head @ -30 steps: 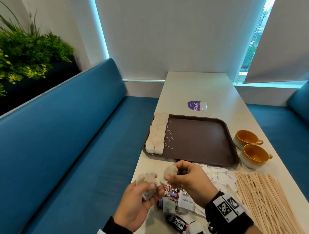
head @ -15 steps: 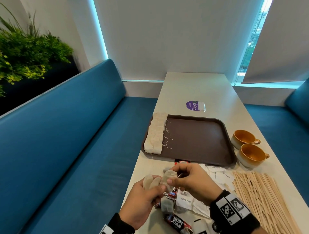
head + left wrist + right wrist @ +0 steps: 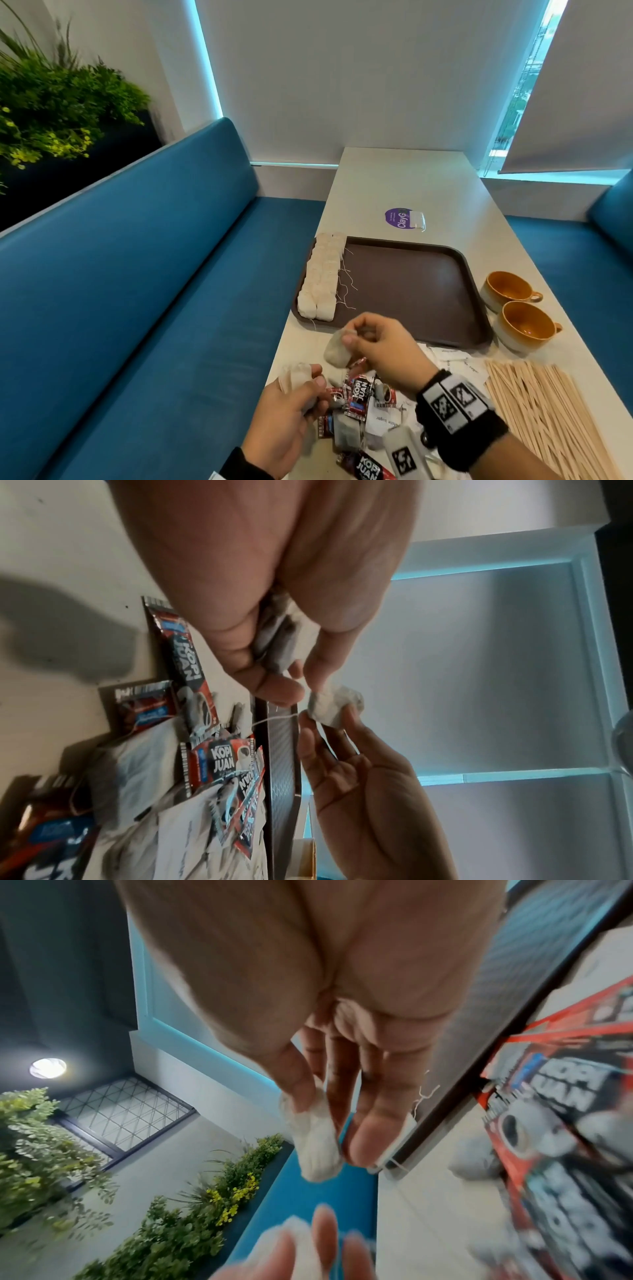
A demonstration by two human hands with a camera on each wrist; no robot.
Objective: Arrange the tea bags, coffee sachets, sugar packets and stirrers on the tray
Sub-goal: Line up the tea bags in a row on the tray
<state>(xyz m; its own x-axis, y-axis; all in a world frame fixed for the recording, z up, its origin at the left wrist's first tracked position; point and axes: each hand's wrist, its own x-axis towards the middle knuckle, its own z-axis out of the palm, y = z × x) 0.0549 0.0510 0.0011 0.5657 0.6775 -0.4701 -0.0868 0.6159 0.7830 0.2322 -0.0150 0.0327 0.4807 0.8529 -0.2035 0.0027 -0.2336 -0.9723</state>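
Note:
My right hand pinches one tea bag between thumb and fingers, just in front of the near edge of the brown tray. The same tea bag hangs from the thumb in the right wrist view. My left hand grips two tea bags lower left, over the table's near left edge; these tea bags show in its curled fingers. Two rows of tea bags lie along the tray's left side. Coffee sachets, sugar packets and wooden stirrers lie on the table.
Two orange cups stand right of the tray. A purple sticker marks the table beyond it. A blue bench runs along the left, with plants behind it. The tray's middle and right are bare.
My hands came together half a second ago, then parted. The right hand has lifted its tea bag up toward the tray, and the left hand has dropped lower left with its bags.

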